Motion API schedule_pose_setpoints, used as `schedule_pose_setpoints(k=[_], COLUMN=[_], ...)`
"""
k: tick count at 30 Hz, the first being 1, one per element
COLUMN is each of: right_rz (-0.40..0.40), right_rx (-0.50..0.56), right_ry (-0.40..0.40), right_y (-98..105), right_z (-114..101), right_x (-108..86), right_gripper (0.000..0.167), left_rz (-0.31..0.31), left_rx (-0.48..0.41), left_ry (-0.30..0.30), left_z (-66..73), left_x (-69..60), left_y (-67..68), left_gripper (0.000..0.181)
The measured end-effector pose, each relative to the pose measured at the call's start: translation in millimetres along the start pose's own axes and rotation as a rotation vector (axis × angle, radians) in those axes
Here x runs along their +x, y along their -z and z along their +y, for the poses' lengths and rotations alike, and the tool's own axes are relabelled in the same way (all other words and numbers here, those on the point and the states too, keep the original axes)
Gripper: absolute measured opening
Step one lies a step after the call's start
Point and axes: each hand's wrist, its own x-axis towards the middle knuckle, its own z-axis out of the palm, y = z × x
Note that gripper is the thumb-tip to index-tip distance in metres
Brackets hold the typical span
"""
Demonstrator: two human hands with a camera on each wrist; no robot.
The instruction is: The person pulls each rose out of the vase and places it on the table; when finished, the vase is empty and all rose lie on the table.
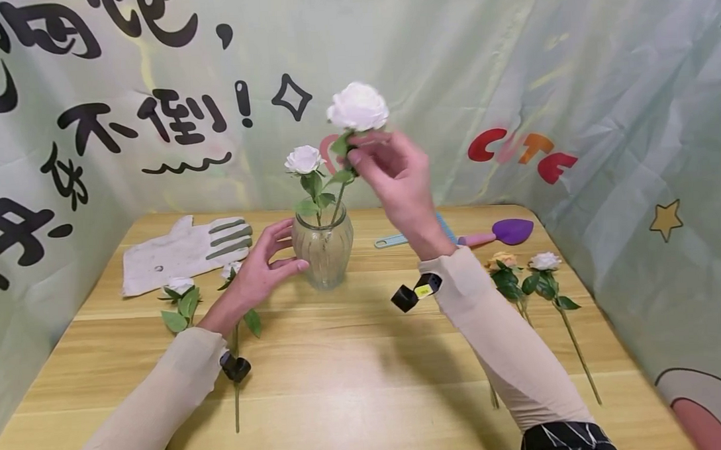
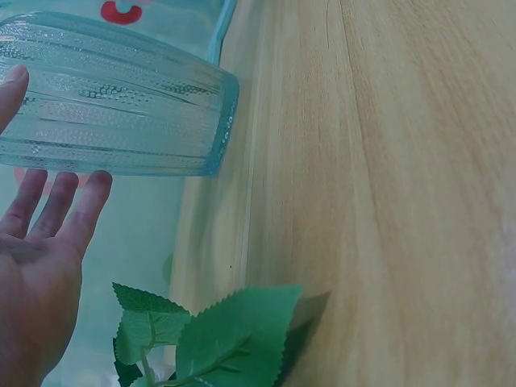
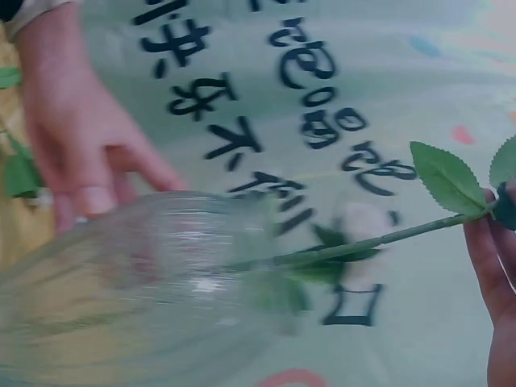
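Note:
A ribbed clear glass vase (image 1: 324,256) stands on the table, holding one white rose (image 1: 304,160) that leans left. My right hand (image 1: 397,177) pinches the stem of a larger white rose (image 1: 358,107) just below its bloom. That rose's stem (image 3: 379,240) runs down through the vase's mouth, its lower end blurred behind the glass in the right wrist view. My left hand (image 1: 263,268) is at the vase's left side, thumb in front and fingers fairly straight behind. In the left wrist view the fingertips (image 2: 98,182) are at the glass, the palm apart from it.
A white glove (image 1: 171,255) with grey-green stripes lies at the back left. Two white roses (image 1: 179,286) lie by my left forearm. At right are an orange rose (image 1: 503,261), another white rose (image 1: 544,262), a purple-headed tool (image 1: 512,231) and a light blue tool (image 1: 391,241). A printed cloth (image 1: 426,64) surrounds the table.

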Motion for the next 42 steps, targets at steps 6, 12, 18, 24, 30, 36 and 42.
schedule_pose_setpoints(k=[6, 12, 18, 24, 30, 36, 42], right_rz=[0.319, 0.557, 0.456, 0.203, 0.021, -0.092, -0.14], right_rx=[0.206, 0.33, 0.14, -0.158, -0.342, -0.463, -0.463], right_ry=[0.07, 0.111, -0.021, -0.429, -0.637, -0.796, -0.867], right_y=[30, 76, 118, 147, 158, 157, 155], right_z=[-28, -51, -51, -40, -19, 6, 31], right_x=[15.8, 20.5, -9.8, -67.3, -111.4, -145.1, -169.6], right_gripper=[0.024, 0.02, 0.017, 0.023, 0.028, 0.039, 0.037], left_rz=[0.003, 0.007, 0.01, 0.008, 0.014, 0.014, 0.006], left_rx=[-0.004, -0.004, 0.006, 0.0, 0.005, 0.006, -0.011], left_ry=[-0.002, 0.002, 0.014, 0.001, -0.013, -0.021, -0.021], left_z=[0.6, 2.4, 0.9, 0.6, 0.7, 0.4, 1.8], left_x=[-0.4, -1.0, -1.7, -1.2, -1.1, -2.2, -1.8], left_y=[-0.7, -0.8, -1.0, -1.0, 1.0, 2.6, 0.6], left_gripper=[0.087, 0.088, 0.088, 0.087, 0.087, 0.086, 0.087])
